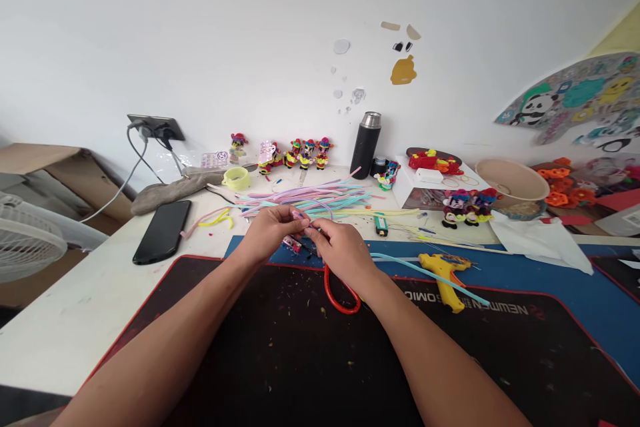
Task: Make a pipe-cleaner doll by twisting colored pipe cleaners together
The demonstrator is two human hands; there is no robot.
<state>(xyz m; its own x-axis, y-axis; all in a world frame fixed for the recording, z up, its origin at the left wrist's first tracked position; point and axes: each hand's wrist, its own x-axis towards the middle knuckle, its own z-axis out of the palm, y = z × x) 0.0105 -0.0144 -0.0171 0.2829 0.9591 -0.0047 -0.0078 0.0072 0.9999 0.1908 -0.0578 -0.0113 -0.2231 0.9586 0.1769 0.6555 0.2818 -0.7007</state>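
My left hand (270, 235) and my right hand (345, 250) meet over the back edge of the mat, fingertips pinched together. Between them is a pipe cleaner (324, 203), lilac, whose free part curves up behind the fingers; the pinched end is mostly covered. Just behind lies a pile of pink, lilac and mint pipe cleaners (345, 195). Under my right hand shows a red looped handle (343, 307), apparently of scissors. A small pink and dark item (291, 245) sits below my left fingers, too small to make out.
To the right, a yellow glue gun (445, 273) lies with a light blue pipe cleaner (467, 292) across it. A black flask (367, 147) stands by the wall near several small fuzzy figures (307, 155). A phone (163, 232) and a fan (30, 237) are at left.
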